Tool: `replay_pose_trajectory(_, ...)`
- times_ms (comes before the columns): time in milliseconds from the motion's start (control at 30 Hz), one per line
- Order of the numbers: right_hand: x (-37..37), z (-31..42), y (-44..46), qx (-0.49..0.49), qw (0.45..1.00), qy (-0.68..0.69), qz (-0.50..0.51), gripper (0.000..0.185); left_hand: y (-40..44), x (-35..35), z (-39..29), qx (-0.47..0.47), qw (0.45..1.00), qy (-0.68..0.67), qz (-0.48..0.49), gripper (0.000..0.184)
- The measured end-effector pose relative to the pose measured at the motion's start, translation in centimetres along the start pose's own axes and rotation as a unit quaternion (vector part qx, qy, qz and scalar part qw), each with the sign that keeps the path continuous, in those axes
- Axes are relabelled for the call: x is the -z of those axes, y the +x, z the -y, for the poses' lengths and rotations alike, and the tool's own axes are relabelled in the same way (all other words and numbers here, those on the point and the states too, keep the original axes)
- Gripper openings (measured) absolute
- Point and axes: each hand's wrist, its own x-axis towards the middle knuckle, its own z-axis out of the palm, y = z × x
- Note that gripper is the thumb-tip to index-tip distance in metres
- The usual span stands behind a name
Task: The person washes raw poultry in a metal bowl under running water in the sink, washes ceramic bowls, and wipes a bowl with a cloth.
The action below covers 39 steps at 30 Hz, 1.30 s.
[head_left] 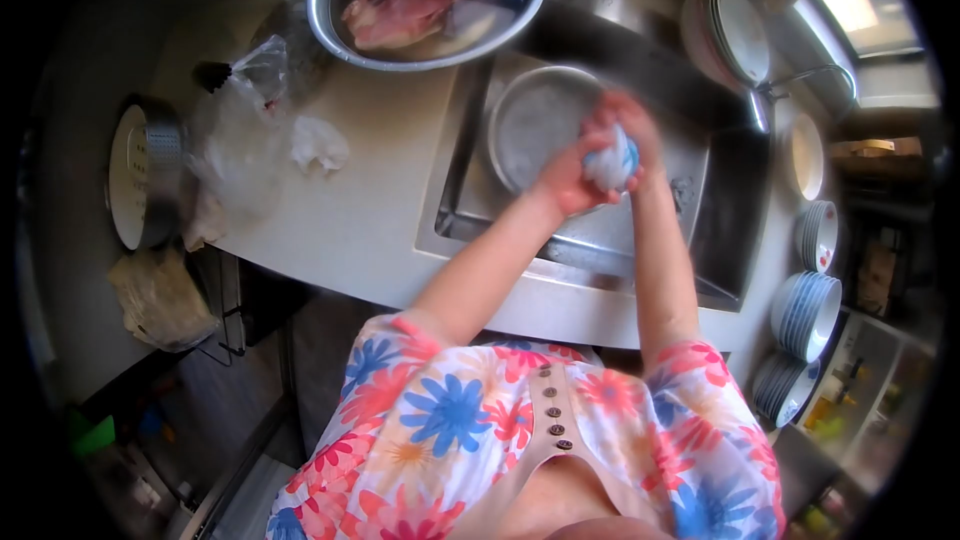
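Observation:
A bunched blue-and-white cloth (611,159) is squeezed between both hands above the sink (480,210). My left hand (568,183) is closed around its left and lower side. My right hand (632,124) wraps it from the right and above, somewhat smeared by motion. Beneath and to the left of the hands, a round metal pan (530,120) sits in the sink, its right edge partly hidden by them.
A steel bowl (335,35) holding raw meat (410,5) in water stands behind the sink's left side. Plates (740,35) lean at the back right, and bowls (808,315) line the right edge. Plastic bags (240,140) and a round grater-like container (135,175) lie left.

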Motion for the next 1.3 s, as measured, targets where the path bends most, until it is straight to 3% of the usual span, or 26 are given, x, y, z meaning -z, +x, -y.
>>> replay_pose_trajectory(167,-3.1,1.3,1.0,-0.061,0.972,-0.175,-0.142,0.012,0.7,0.3,-0.1,-0.025,0.990,0.137,-0.028,0.031)
replay_pose_trajectory(267,-1.8,0.1,1.5,-0.072,0.962,-0.209,-0.163,0.013,0.8,0.4,-0.3,0.004,0.959,0.238,-0.156,0.033)
replay_pose_trajectory(333,-1.1,-0.8,1.6,-0.050,0.926,-0.336,-0.165,0.012,0.8,0.4,0.3,-0.023,0.916,0.296,-0.269,0.036)
replay_pose_trajectory(433,3.1,-3.2,2.1,0.036,0.875,-0.459,-0.150,0.012,1.8,2.9,0.7,-0.045,0.816,0.444,-0.368,0.042)
replay_pose_trajectory(467,2.7,-3.8,2.4,0.006,0.872,-0.437,-0.219,0.012,1.9,4.0,0.5,-0.049,0.764,0.518,-0.383,0.044)
replay_pose_trajectory(500,2.4,-4.5,2.6,-0.025,0.864,-0.413,-0.286,0.013,1.8,4.8,0.1,-0.051,0.703,0.586,-0.400,0.045)
replay_pose_trajectory(567,3.0,-5.9,2.6,0.016,0.839,-0.416,-0.350,0.014,1.9,5.7,-0.3,-0.050,0.547,0.732,-0.403,0.048)
replay_pose_trajectory(600,3.7,-6.4,2.5,0.018,0.834,-0.401,-0.379,0.015,0.7,2.4,-1.0,0.002,0.548,0.733,-0.404,0.047)
replay_pose_trajectory(667,2.7,-6.4,1.7,0.014,0.830,-0.367,-0.420,0.021,0.5,2.1,-1.3,0.003,0.479,0.788,-0.386,0.043)
replay_pose_trajectory(767,7.1,-4.5,-0.5,0.154,0.681,-0.633,-0.334,0.024,-1.0,1.1,-2.7,-0.039,0.384,0.859,-0.336,0.039)
replay_pose_trajectory(800,7.8,-3.0,-2.6,0.159,0.590,-0.714,-0.343,0.029,-2.3,0.2,-3.2,-0.058,0.356,0.879,-0.312,0.038)
replay_pose_trajectory(833,8.3,-1.5,-4.9,0.161,0.489,-0.785,-0.345,0.035,-4.7,-2.7,-3.8,-0.137,0.341,0.876,-0.314,0.030)
replay_pose_trajectory(867,10.1,-1.5,-7.1,0.069,0.467,-0.786,-0.398,0.052,-6.4,-2.8,-4.5,-0.210,0.338,0.868,-0.297,0.030)
replay_pose_trajectory(900,6.5,-1.3,-8.0,-0.124,0.615,-0.627,-0.462,0.066,-8.0,-2.9,-5.2,-0.292,0.327,0.848,-0.297,0.033)
replay_pose_trajectory(967,8.3,-2.4,-9.2,-0.190,0.785,-0.340,-0.481,0.064,-11.4,-3.7,-6.2,-0.320,0.296,0.835,-0.337,0.041)
replay_pose_trajectory(1000,5.8,-2.3,-8.5,-0.153,0.838,-0.243,-0.465,0.045,-12.5,-3.4,-6.7,-0.373,0.266,0.822,-0.337,0.042)
replay_pose_trajectory(1100,8.7,-3.7,-7.5,-0.323,0.780,-0.378,-0.380,0.031,-14.7,-2.3,-7.1,-0.368,0.228,0.819,-0.376,0.046)
replay_pose_trajectory(1167,8.8,-5.5,-7.1,-0.293,0.789,-0.336,-0.424,0.013,-15.3,-0.6,-7.3,-0.359,0.212,0.819,-0.394,0.047)
replay_pose_trajectory(1200,6.7,-5.7,-6.8,-0.261,0.796,-0.306,-0.452,0.010,-15.4,0.7,-7.5,-0.360,0.184,0.823,-0.400,0.047)
replay_pose_trajectory(1300,3.5,-3.6,-5.4,-0.266,0.845,-0.174,-0.430,0.011,-15.4,1.7,-7.1,-0.424,0.186,0.796,-0.390,0.048)
